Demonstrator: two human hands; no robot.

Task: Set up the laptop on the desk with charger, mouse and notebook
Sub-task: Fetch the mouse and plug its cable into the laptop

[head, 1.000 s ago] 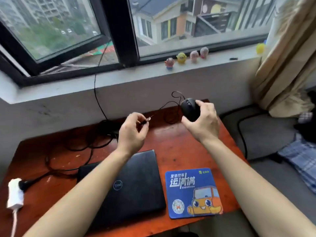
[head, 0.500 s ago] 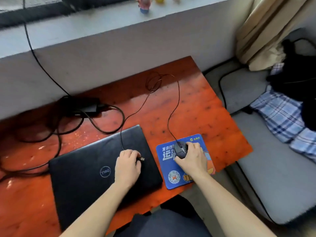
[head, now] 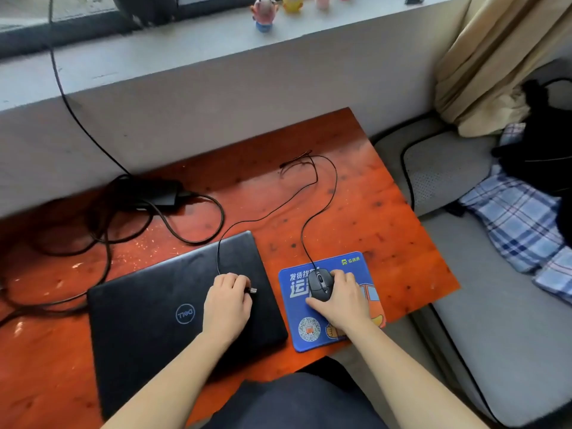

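The laptop (head: pixel 173 311) lies closed on the desk (head: pixel 371 212). The left hand (head: pixel 227 301) rests on the lid near its 3 o'clock edge, fingers curled round the plug (head: pixel 253 290) of the mouse cord. Just beside the laptop at 3 o'clock sits the pad (head: pixel 356 264). The mouse (head: pixel 320 284) is on it, gripped by the right hand (head: pixel 340 301). The charger (head: pixel 154 191) lies at the laptop's 12 o'clock, by the wall, amid looped cords.

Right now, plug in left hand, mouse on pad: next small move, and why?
Likely slide the plug off the closed laptop toward its right edge to find a port: the left hand pinches it, unplugged, and the mouse already sits on the pad under the right hand.
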